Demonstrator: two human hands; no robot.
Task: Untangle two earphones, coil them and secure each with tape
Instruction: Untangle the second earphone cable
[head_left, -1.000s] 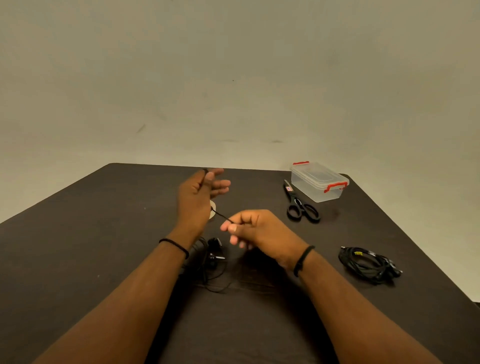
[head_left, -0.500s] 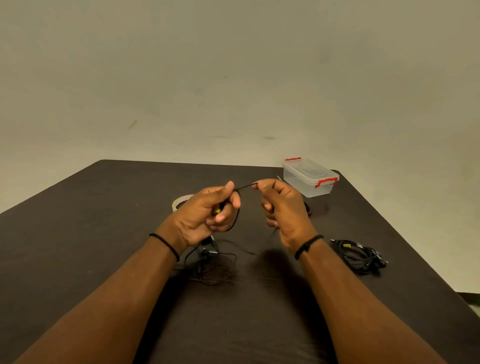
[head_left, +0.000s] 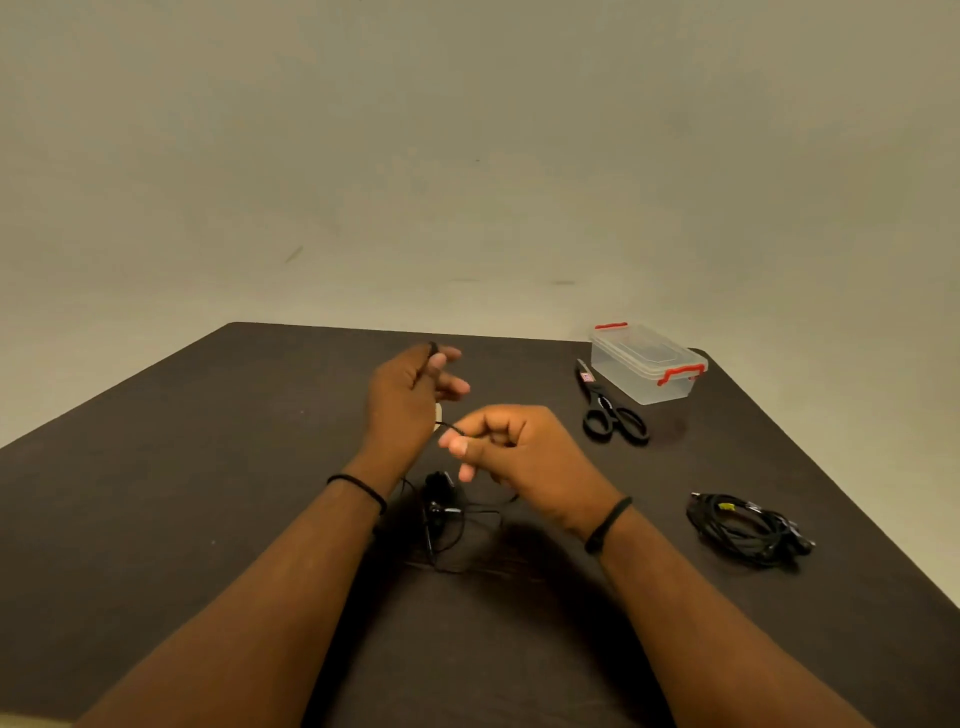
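A black earphone (head_left: 441, 512) lies loose on the dark table (head_left: 208, 467) between my wrists, its thin cable running up into both hands. My left hand (head_left: 408, 400) is raised with the cable looped over its fingers. Just right of it and nearer to me, my right hand (head_left: 511, 447) pinches the same cable between thumb and forefinger. A second black earphone (head_left: 743, 525) sits coiled in a bundle with a yellow mark at the right. A sliver of the white tape roll (head_left: 439, 414) shows behind my left hand, mostly hidden.
Black scissors (head_left: 610, 413) lie at the back right, beside a clear plastic box (head_left: 647, 366) with red clips near the table's far right corner. The table's right edge runs diagonally close to the coiled bundle.
Half a second ago both hands held the cable taut between them at the same height. Now my left hand has swung forward and up, and my right hand has dropped nearer, drawing the cable around my left fingers.
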